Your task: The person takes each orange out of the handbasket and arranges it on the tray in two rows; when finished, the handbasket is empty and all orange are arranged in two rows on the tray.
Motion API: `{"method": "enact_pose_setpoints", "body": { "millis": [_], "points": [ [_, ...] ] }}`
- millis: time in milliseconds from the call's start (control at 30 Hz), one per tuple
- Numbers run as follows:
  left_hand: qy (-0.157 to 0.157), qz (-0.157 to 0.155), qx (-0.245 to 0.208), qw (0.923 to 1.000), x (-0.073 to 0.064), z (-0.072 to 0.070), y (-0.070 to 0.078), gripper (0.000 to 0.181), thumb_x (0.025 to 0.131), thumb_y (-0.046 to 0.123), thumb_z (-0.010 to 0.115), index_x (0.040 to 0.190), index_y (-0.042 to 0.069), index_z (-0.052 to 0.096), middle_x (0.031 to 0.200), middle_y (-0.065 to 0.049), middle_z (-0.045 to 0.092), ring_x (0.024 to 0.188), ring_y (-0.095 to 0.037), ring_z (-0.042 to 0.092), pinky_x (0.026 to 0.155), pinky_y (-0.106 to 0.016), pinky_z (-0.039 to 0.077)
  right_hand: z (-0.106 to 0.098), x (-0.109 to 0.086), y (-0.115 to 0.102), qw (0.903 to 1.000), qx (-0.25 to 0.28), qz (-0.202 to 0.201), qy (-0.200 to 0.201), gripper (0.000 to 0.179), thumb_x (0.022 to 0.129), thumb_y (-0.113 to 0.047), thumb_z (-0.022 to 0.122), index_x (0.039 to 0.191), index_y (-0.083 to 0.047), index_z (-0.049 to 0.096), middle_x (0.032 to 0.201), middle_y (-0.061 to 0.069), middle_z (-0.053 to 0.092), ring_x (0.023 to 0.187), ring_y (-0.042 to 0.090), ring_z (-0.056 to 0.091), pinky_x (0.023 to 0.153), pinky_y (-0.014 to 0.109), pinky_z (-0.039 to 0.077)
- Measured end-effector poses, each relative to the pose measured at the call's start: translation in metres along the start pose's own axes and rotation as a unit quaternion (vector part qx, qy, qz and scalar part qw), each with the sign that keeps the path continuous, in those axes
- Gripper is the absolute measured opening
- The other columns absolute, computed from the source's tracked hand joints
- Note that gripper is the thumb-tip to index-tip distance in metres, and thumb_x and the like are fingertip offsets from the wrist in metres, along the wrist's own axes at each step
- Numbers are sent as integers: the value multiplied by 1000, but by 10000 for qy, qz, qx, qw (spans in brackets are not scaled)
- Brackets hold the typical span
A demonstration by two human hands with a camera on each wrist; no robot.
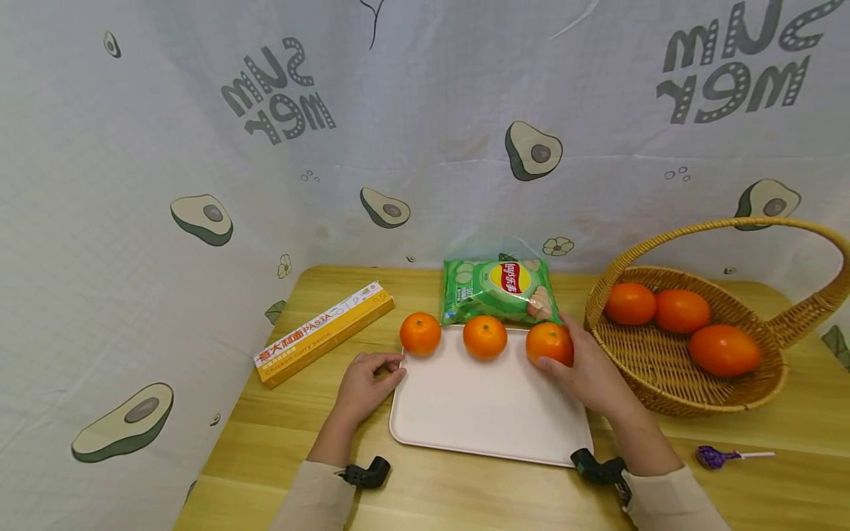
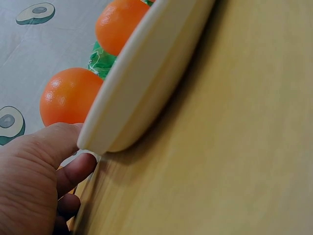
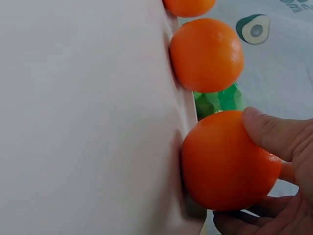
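Note:
Three oranges stand in a row along the far side of a pale rectangular tray. My right hand grips the rightmost orange, thumb on one side and fingers around the other. It sits at the tray's far right corner. The middle orange and the left orange are out of both hands. At the tray's left edge, my left hand touches the rim with its thumb, its fingers loosely bent beside the outer wall. A green chip bag lies just behind the row.
A wicker basket with a tall handle stands at the right, holding three orange-red fruits. In front of it lies a purple-wrapped lollipop. A yellow and white pasta box lies at the left. A printed curtain borders the table.

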State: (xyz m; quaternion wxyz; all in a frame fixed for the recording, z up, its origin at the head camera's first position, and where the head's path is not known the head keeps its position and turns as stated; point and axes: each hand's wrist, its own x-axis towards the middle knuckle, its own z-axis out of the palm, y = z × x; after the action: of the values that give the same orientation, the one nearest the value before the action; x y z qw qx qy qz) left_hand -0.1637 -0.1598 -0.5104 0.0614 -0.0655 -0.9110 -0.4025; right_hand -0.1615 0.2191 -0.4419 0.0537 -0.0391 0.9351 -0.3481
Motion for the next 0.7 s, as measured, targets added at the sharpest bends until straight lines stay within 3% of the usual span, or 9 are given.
{"method": "enact_pose_setpoints", "body": {
  "millis": [333, 700],
  "points": [
    [24, 9, 13, 10000, -1, 1, -1, 19, 89, 25, 80, 108, 23, 79, 89, 12, 70, 85, -9, 52, 76, -25, 43, 2, 1, -1, 9999, 8, 94, 58, 97, 95, -33, 72, 162, 1, 10, 154, 38, 32, 132, 55, 43, 108, 72, 35],
    [23, 3, -55, 10000, -1, 2, -2, 20, 89, 25, 80, 108, 23, 79, 89, 12, 70, 86, -9, 52, 76, -24, 43, -3, -3, -2, 9999, -38, 2, -135, 106, 94, -43, 72, 162, 2, 6, 155, 38, 32, 131, 56, 47, 105, 72, 39]
  ]
}}
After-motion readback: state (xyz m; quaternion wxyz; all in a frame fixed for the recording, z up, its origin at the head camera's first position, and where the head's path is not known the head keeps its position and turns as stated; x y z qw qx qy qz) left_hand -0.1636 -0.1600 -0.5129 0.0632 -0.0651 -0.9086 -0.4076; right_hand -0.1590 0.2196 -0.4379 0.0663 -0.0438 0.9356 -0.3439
